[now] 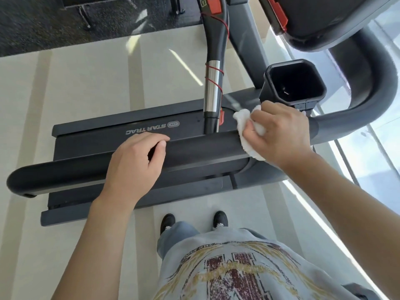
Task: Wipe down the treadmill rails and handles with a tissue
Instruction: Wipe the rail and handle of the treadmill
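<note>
Pale floor under treadmill (pixel 112 135); right hand (pixel 279 135) gripping tissue (pixel 242 122) on rail (pixel 201 150), left hand (pixel 134 167) loosely curled atop it

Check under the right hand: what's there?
A white tissue gripped by the right hand against the black side rail. The rail beneath the tissue is covered.

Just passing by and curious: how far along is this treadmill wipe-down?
Nothing shows as finished; cleanliness can't be judged. In hand: the right hand presses a white tissue around the near black rail, close to its curved end, while the left hand rests on that rail. Probably left: the silver-banded handle with the red cord.
</note>
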Tool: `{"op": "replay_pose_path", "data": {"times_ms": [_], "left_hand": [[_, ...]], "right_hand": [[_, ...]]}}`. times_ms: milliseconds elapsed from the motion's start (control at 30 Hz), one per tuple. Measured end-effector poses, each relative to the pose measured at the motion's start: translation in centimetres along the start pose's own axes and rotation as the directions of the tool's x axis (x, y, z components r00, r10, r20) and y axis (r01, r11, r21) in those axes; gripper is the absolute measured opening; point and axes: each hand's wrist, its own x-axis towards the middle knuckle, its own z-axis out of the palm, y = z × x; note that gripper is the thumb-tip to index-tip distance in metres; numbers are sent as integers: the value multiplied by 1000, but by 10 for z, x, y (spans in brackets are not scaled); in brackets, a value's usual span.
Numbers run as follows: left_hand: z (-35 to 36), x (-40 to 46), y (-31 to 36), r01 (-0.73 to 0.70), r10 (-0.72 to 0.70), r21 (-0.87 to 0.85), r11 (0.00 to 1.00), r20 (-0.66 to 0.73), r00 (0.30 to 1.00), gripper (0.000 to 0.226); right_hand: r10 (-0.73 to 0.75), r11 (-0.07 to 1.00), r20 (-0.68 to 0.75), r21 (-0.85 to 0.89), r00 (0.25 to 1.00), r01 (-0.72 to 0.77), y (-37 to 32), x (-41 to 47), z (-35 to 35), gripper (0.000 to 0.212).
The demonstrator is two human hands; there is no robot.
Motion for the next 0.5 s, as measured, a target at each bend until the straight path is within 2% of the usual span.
{"op": "replay_pose_path", "data": {"times_ms": [100,333,500], "left_hand": [[-3,3,-5,0,0,14,1000,8,1000,22],[-37,1,-39,31,-31,7,1000,73,997,18],[-55,-1,-70,-7,6,9,1000,153,988,21]], "right_hand": [[63,998,-2,-11,998,-63,-17,2,5,35],[-55,990,7,129,998,53,-143,22,47,32],[-63,981,25,187,998,57,-212,29,74,35]]}}
